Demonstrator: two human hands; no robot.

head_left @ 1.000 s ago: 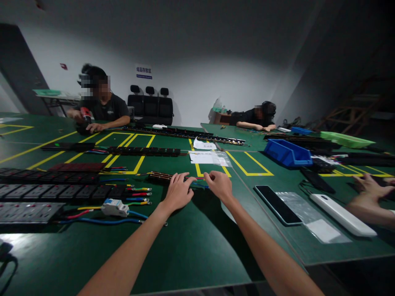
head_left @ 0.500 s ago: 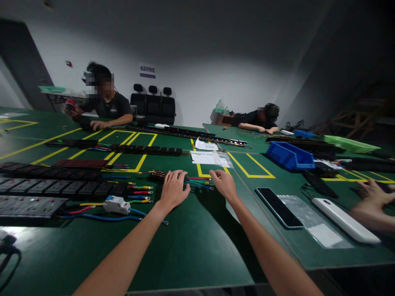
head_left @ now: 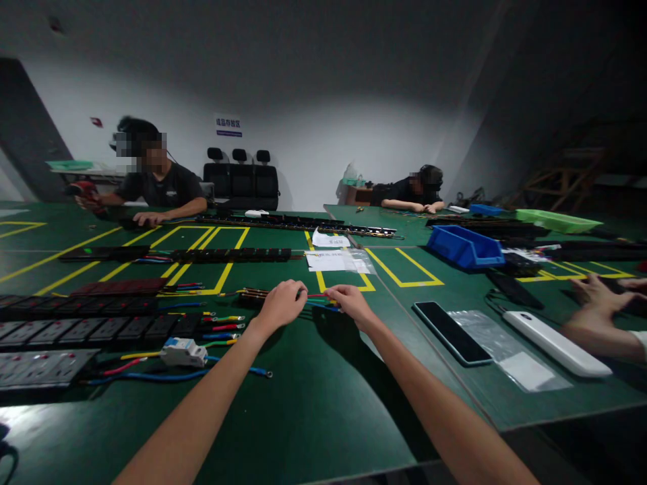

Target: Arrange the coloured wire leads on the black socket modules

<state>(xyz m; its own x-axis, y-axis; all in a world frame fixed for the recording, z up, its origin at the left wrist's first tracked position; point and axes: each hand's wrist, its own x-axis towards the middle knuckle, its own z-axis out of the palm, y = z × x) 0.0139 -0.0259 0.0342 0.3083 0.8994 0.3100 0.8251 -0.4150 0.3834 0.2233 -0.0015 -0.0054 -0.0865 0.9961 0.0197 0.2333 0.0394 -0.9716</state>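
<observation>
My left hand [head_left: 284, 303] is closed around the right end of a dark strip [head_left: 251, 294] with copper-coloured lines, where coloured wires come out. Just to its right, my right hand [head_left: 352, 303] pinches the ends of these red, green and blue wires [head_left: 319, 300]. The fingertips hide the wire tips. To the left lie several black socket strips [head_left: 96, 327] with ring-ended coloured leads. A white breaker [head_left: 182, 352] sits among the wires of the nearest grey socket strip [head_left: 45, 369].
Right of my hands lie a phone [head_left: 451, 333], a clear plastic bag [head_left: 475, 330] and a white power bank [head_left: 556, 343]. A blue bin [head_left: 462, 249] stands behind them. Another person's hands [head_left: 599, 303] are at the right edge. Two people work across the table, one with a red power tool [head_left: 87, 193].
My left hand has closed over the strip's wire end. My right hand has moved left onto the wire tips and pinches them. The view has shifted slightly.
</observation>
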